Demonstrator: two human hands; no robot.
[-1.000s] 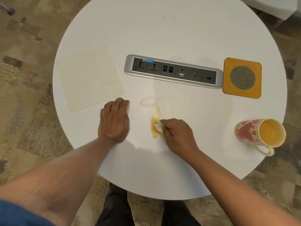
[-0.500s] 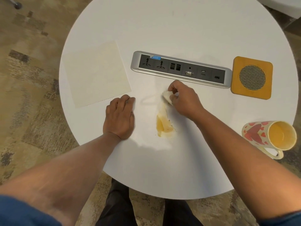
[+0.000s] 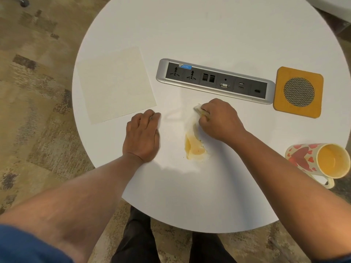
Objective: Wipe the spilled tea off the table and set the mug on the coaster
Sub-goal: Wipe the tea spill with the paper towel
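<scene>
A yellowish tea puddle [image 3: 195, 148] lies on the round white table [image 3: 209, 31] near the front middle, with a thin wet streak running up from it. My right hand [image 3: 218, 120] grips a crumpled white tissue [image 3: 198, 109], now stained, pressed to the table just above the puddle. My left hand [image 3: 142, 133] rests flat on the table to the puddle's left. The heart-patterned mug [image 3: 311, 158] lies on its side at the right edge, its yellow inside facing me. The orange coaster [image 3: 298, 92] with a grey mesh centre sits at the right, beyond the mug.
A silver power and port strip [image 3: 214, 80] is set into the table's middle, just beyond my right hand. A cream square napkin [image 3: 114, 84] lies flat at the left. Patterned carpet surrounds the table, and my legs show below its front edge.
A second ago my right hand was on the puddle's near end; it swept the tissue away from me toward the power strip and now sits slightly nearer again. My left hand stayed put.
</scene>
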